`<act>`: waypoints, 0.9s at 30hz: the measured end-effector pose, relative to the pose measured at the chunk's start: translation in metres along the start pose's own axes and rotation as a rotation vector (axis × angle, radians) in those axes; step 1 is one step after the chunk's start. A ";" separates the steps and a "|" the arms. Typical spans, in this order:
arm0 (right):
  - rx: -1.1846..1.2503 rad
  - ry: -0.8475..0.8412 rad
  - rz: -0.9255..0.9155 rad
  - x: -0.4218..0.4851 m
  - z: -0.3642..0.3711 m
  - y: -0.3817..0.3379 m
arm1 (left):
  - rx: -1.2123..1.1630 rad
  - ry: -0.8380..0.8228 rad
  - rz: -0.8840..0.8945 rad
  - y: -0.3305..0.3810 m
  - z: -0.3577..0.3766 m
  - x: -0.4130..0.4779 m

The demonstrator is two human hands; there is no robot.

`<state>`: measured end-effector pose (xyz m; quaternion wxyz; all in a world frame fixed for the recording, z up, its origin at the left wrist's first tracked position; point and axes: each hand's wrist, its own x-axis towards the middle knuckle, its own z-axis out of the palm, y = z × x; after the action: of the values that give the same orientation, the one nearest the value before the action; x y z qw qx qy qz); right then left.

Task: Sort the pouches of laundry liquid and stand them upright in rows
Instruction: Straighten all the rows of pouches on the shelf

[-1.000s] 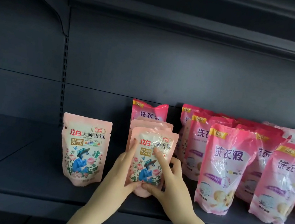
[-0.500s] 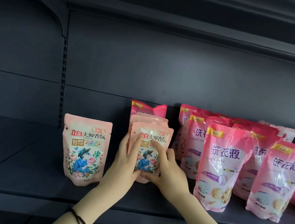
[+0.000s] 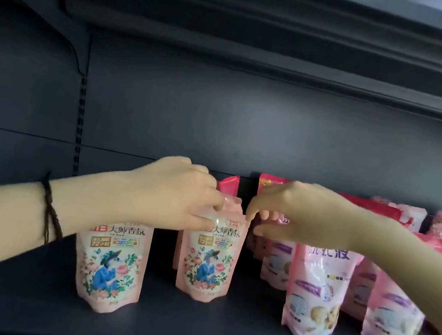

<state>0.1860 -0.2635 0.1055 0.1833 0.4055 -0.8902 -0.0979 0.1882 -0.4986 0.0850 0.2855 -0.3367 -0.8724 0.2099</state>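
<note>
Dark metal shelf (image 3: 14, 293), back panel (image 3: 249, 131) behind, slotted upright (image 3: 78, 118) + bracket (image 3: 69, 31) upper left.

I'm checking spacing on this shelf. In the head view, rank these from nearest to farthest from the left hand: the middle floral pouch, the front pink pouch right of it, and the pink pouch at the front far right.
1. middle floral pouch, centre; the left hand grips its top.
2. front pink pouch, right of centre.
3. far-right pink pouch, at the right end.
</note>
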 end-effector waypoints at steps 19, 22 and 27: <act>-0.318 -0.223 -0.015 0.042 -0.003 0.201 | 0.111 -0.123 0.131 -0.054 0.039 0.188; -0.329 -0.279 -0.098 0.057 0.004 0.235 | -0.107 -0.181 0.007 -0.056 0.056 0.215; 0.184 -0.347 -0.099 0.071 0.024 0.271 | -0.813 -0.276 -0.169 -0.059 0.089 0.250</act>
<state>-0.0527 -0.1404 0.1882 -0.0157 0.4410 -0.8925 -0.0932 -0.0488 -0.3778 0.1401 0.0266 -0.3178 -0.9386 -0.1318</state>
